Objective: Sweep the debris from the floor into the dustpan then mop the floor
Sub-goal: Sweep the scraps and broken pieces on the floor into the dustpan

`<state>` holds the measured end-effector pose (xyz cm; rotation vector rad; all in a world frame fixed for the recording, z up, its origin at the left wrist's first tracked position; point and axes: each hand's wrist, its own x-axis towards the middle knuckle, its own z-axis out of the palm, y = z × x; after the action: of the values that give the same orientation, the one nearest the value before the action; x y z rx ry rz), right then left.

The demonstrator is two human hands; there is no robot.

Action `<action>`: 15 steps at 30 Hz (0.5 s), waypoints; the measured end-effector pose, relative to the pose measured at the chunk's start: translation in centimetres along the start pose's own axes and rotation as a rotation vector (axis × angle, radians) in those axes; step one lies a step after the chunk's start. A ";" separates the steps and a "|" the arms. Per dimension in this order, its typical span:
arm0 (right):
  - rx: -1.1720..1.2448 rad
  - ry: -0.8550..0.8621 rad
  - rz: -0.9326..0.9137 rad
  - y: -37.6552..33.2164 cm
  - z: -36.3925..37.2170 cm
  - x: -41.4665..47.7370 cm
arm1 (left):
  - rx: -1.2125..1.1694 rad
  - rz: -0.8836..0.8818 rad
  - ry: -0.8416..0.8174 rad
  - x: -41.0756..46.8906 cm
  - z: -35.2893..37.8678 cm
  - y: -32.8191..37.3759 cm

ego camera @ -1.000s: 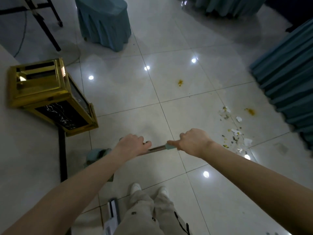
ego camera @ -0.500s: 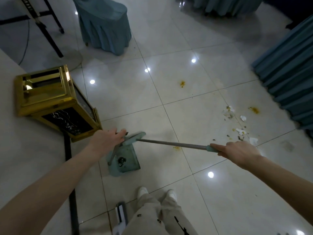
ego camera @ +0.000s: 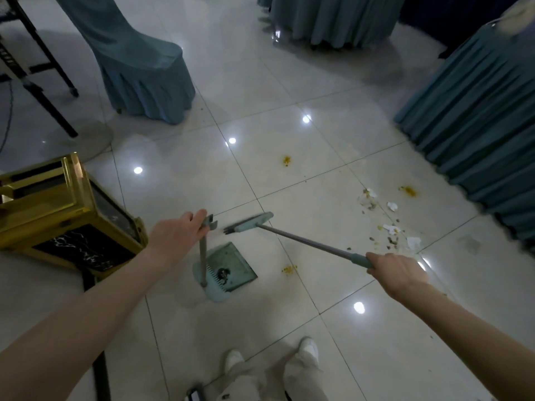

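View from a person's head, looking down at a glossy floor (ego camera: 333, 157) of pale square tiles dotted with reflections of ceiling lights. The room is dim. A chair (ego camera: 139, 62) in a teal cover stands far left, with the black legs of a stand (ego camera: 49, 109) beyond it at the left edge. Tables (ego camera: 477, 111) with teal pleated skirts fill the far centre and right side. A gold-framed box (ego camera: 58, 204) with dark marbled panels sits tilted at near left. Yellow stains (ego camera: 286, 160) mark the tiles at centre, at right and close to the dustpan. The dustpan (ego camera: 231, 264), pale teal with a dark clump inside, rests on the floor at near centre, its long handle rising upright. The left hand (ego camera: 176, 235) holds the top of that handle, fingers wrapped over it. The right hand (ego camera: 396, 270) grips the teal end of a broom (ego camera: 253, 222), whose shaft slants away to the left; the broom head is just right of the dustpan handle's top. The debris (ego camera: 390, 228), white paper scraps and small bits, lies scattered on the tiles beyond the right hand, well apart from the dustpan. White shoes (ego camera: 308, 347) show at the bottom.
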<state>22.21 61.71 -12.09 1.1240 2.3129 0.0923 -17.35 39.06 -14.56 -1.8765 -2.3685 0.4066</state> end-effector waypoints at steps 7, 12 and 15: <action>0.128 -0.001 0.126 8.6 2.1 0.5 | -0.102 0.007 0.065 6.9 -2.7 5.8; 0.173 0.007 0.180 17.1 3.4 1.1 | -0.092 -0.028 0.085 12.8 -6.4 11.9; 0.193 0.011 0.206 21.9 4.4 1.6 | -0.051 -0.026 0.084 16.6 -8.8 15.3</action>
<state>39.12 76.28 -10.10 1.4605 2.2462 -0.0493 -4.86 59.59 -11.68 -1.8432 -2.3673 0.2620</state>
